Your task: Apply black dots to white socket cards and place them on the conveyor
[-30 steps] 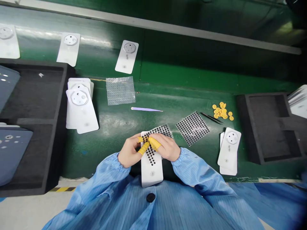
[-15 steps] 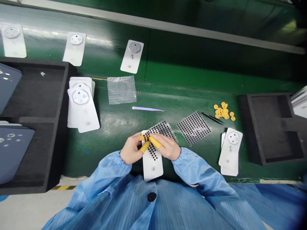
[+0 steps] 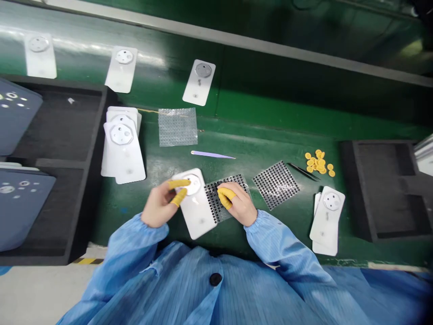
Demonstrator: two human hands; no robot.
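A white phone back cover (image 3: 196, 216) with a silvery octagonal camera plate lies tilted in front of me. My left hand (image 3: 161, 203) reaches over its upper left side, yellow-cotted thumb and forefinger apart near the camera plate. My right hand (image 3: 238, 203) rests on a clear sheet of black dots (image 3: 214, 192), its yellow-cotted fingertips curled together; whatever they pinch is hidden. The sheet's left edge meets the cover's right side. Another sheet of black dots (image 3: 276, 185) lies to the right, with dark tweezers (image 3: 303, 171) beyond it.
Lilac tweezers (image 3: 212, 155) and bubble wrap (image 3: 177, 127) lie farther back. Stacked white covers are at left (image 3: 130, 158) and right (image 3: 326, 221). Yellow finger cots (image 3: 320, 163) form a pile. Black trays stand left (image 3: 86, 122) and right (image 3: 365, 189); the left one holds blue-grey covers (image 3: 23, 203).
My left hand has moved left, away from my right hand. The white cover has shifted left and tilted, uncovering its camera plate. The dotted sheet now lies mostly to its right.
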